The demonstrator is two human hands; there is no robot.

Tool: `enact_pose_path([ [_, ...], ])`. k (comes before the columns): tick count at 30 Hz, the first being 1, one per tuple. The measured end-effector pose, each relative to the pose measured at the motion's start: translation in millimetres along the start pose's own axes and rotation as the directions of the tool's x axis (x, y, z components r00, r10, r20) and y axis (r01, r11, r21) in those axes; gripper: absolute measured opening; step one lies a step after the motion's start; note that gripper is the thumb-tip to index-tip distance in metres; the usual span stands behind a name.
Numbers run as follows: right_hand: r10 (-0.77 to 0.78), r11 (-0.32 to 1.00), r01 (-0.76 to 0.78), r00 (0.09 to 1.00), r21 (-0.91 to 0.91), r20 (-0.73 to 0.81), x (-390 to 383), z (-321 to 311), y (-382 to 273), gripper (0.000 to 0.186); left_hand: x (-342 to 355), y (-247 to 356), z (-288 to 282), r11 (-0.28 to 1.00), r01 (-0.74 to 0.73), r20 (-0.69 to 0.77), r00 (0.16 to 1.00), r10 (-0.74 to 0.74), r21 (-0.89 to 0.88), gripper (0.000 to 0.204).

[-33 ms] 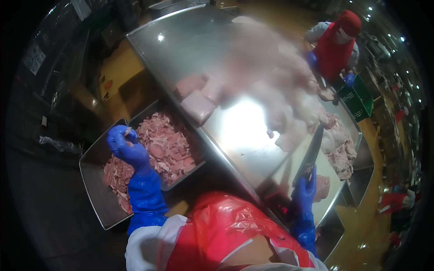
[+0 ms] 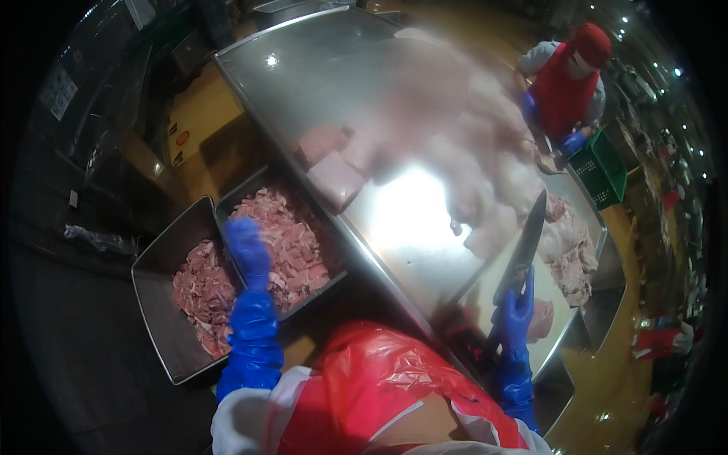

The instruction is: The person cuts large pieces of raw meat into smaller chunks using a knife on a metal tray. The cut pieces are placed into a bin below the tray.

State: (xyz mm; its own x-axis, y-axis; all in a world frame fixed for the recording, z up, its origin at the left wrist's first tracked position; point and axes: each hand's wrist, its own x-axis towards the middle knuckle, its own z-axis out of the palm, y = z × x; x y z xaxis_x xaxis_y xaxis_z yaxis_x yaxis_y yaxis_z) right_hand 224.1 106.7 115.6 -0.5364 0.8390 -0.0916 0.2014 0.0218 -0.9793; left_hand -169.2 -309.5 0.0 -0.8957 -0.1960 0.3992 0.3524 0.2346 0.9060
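Left hand (image 2: 246, 254), blue-gloved, hangs over the two metal trays (image 2: 155, 303) of cut meat pieces (image 2: 292, 243) at 9 o'clock, on the rim between them. Blurred, so I cannot tell whether its fingers are spread or pinched on a piece.

Right hand (image 2: 518, 307) at 4 o'clock is wrapped around the handle of a long knife (image 2: 525, 243), blade pointing toward 12 over the steel desk (image 2: 326, 83).

Big pile of uncut meat (image 2: 485, 174) sits past the blade, 1 o'clock.

Co-worker in a red apron (image 2: 565, 87) stands at the far end.

My read: sorting trimmings. Drop into the correct tray, keep the blade tip aimed away and low, and don't cross arms.
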Motion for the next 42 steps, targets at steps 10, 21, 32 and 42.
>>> enact_pose_path([
  [10,-0.146,0.985,0.118,0.960,-0.125,-0.241,58.3,-139.3,37.5,0.066,-131.1,8.3,153.2,0.940,-0.342,0.618,0.740,0.266,0.005,0.038],
  [21,-0.047,0.909,0.226,0.891,0.350,-0.451,78.1,-176.9,135.9,0.071,-438.7,217.6,344.2,0.908,-0.067,0.847,0.337,0.411,-0.414,0.047],
  [32,-0.102,0.988,0.130,0.955,0.083,-0.278,-51.0,-194.0,123.1,0.069,-380.6,225.8,323.9,0.786,0.616,0.975,0.200,-0.098,-0.047,0.021],
  [42,-0.137,0.913,0.118,0.990,-0.391,-0.020,-67.1,-147.2,124.9,0.063,-368.9,203.3,230.6,0.911,0.368,0.954,0.290,0.075,-0.184,0.013],
])
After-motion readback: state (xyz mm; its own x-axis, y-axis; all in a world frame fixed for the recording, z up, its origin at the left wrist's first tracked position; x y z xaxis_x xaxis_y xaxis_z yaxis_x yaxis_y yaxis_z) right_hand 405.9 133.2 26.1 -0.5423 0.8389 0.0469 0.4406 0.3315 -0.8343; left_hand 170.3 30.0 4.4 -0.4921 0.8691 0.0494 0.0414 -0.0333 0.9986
